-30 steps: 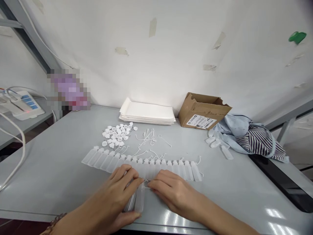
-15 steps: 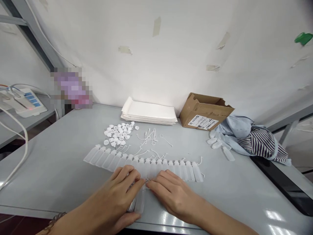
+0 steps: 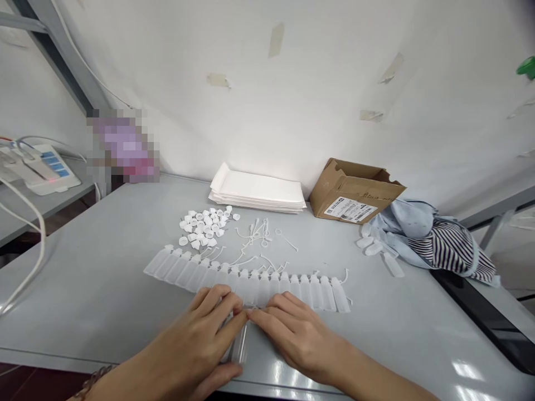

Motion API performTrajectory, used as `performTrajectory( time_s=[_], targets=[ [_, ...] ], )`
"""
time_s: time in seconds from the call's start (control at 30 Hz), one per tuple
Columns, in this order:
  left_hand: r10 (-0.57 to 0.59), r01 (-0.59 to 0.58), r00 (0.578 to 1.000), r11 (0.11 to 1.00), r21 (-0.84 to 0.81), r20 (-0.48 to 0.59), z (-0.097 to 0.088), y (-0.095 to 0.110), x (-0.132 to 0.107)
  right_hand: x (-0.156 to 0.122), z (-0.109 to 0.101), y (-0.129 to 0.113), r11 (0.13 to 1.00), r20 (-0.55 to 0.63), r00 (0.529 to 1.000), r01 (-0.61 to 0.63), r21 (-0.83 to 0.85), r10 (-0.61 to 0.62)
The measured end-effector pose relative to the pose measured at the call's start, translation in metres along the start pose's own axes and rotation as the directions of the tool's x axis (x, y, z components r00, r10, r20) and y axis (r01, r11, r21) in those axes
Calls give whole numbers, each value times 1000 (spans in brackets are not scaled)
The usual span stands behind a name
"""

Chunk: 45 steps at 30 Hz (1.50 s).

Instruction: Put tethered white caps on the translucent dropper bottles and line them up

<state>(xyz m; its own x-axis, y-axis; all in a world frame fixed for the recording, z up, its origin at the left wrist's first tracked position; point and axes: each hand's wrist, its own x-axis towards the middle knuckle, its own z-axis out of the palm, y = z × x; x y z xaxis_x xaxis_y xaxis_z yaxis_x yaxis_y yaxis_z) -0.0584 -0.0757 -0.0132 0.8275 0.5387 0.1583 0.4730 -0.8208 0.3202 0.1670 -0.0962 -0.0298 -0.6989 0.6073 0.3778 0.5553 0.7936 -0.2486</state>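
Note:
My left hand (image 3: 200, 340) lies near the table's front edge with its fingers curled round a clear plastic dropper bottle (image 3: 239, 346). My right hand (image 3: 292, 331) rests palm down beside it, fingers stretched toward the left fingertips, and they meet at the bottle's neck. What the right fingertips pinch, if anything, is too small to see. Just beyond both hands a long row of several clear bottles (image 3: 251, 278) lies side by side on the grey table (image 3: 104, 301). Behind the row are a heap of white caps (image 3: 204, 225) and thin white plastic tips (image 3: 257, 234).
A stack of white padded envelopes (image 3: 259, 192) and an open cardboard box (image 3: 355, 192) stand at the back wall. Striped and blue cloth (image 3: 434, 239) with a few loose bottles (image 3: 378, 250) lies at the right. White cables (image 3: 25, 245) and a power strip (image 3: 39, 172) are on the left.
Both hands have shifted slightly forward and closer together over the bottle. The view has drifted a little to the left; nothing else on the table has moved.

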Motion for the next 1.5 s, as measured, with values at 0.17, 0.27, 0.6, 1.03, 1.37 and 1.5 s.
performTrajectory(
  time_s=[0.17, 0.27, 0.6, 1.03, 1.37, 1.5],
  targets=[
    [-21, 21, 1000, 1000, 1, 9, 1, 0, -2, 1, 0, 0, 1000, -6, 1000, -5, -2, 5],
    [-15, 15, 1000, 1000, 2, -8, 1, 0, -2, 1, 1, 0, 1000, -16, 1000, 0, -23, 0],
    [14, -13, 1000, 1000, 28, -17, 2, 3, -3, 1, -2, 0, 1000, -18, 1000, 11, -21, -11],
    [121, -123, 990, 992, -30, -73, -21, -9, 35, 0, -23, 15, 997, -209, 978, -21, -78, 4],
    [124, -117, 992, 966, 229, -19, -12, -64, 142, -31, -60, 99, 720, -290, 879, -476, -505, 377],
    [132, -131, 991, 944, 303, 18, -1, -73, 162, -53, -73, 125, 443, -324, 704, -671, -594, 632]
  ],
)
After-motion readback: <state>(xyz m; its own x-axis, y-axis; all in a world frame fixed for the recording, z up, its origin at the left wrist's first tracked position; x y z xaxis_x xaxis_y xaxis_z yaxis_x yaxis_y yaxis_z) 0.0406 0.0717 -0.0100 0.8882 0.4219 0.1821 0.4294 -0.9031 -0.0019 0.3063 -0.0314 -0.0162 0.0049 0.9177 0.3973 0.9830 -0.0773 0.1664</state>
